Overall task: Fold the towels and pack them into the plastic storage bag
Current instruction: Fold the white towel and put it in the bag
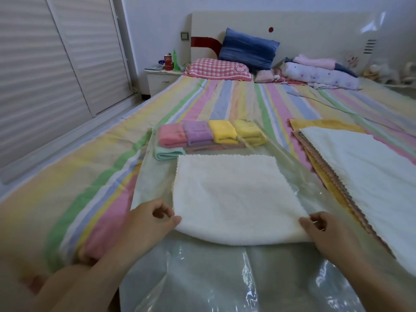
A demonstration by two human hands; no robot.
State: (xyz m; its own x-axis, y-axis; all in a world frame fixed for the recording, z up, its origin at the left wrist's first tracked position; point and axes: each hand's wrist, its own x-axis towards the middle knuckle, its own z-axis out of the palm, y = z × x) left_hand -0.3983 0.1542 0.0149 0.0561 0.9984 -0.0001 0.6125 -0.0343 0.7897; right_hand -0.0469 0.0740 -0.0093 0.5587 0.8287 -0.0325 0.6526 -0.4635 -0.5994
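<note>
two hands work one white towel (234, 199) in the lower middle of the frame. the left hand (148, 218) pinches its near left corner between thumb and curled fingers. the right hand (322, 230) pinches the near right corner the same way, and neither holds anything else. the near edge between them looks rounded and doubled. i judge the towel is folded once, with the corners gripped to keep the layers aligned for the next fold.

it lies flat on top of the plastic storage bag (202, 278), which runs from the bottom edge up the centre of the frame over the striped sheet (67, 176). folding on the bag keeps the finished piece just beside where it has to go.

at the bag's far end, mid-frame, a row of folded towels (209, 134), pink, purple and two yellow, sits side by side under the clear film. a mint towel (168, 153) lies below them at the left; whether it is fully inside i cannot tell.

at the right of the frame a stack of unfolded towels (360, 163), white on top of yellow, lies apart from the bag and near the right hand. with several left to fold, the task looks partway done.
</note>
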